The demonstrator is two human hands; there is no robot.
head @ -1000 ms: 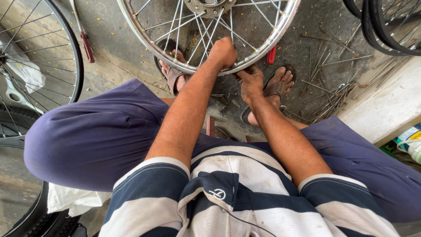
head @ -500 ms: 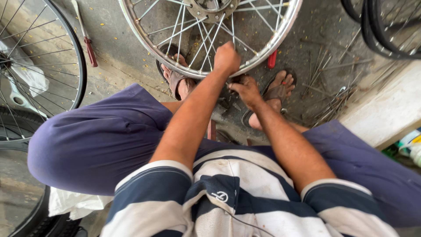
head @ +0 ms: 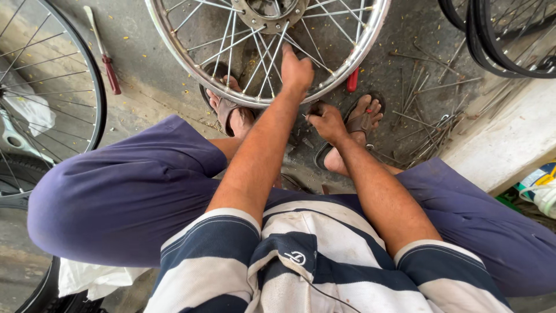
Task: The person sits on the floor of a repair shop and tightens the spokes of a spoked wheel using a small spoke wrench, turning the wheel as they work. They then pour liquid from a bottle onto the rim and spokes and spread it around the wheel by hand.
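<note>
A bare silver bicycle wheel rim (head: pixel 353 61) with thin spokes (head: pixel 255 46) and a hub (head: pixel 269 8) stands on the concrete in front of me. My left hand (head: pixel 296 69) reaches up inside the rim, its fingers closed around spokes near the lower edge. My right hand (head: pixel 327 119) sits just below the rim, close to the ground between my feet, with its fingers pinched on a small metal piece that I cannot make out. My sandalled feet (head: pixel 229 107) (head: pixel 362 122) rest under the rim.
A red-handled screwdriver (head: pixel 107 66) lies at the upper left and another red handle (head: pixel 352 81) shows behind the rim. Loose spokes (head: pixel 428 87) are scattered at the right. A spoked wheel (head: pixel 87 69) stands left, black tyres (head: pixel 498 40) upper right, a pale concrete step (head: pixel 509 139) right.
My left hand has moved slightly up from the rim's edge onto the spokes. My right hand has drawn back a little below the rim. The view has tilted down a bit.
</note>
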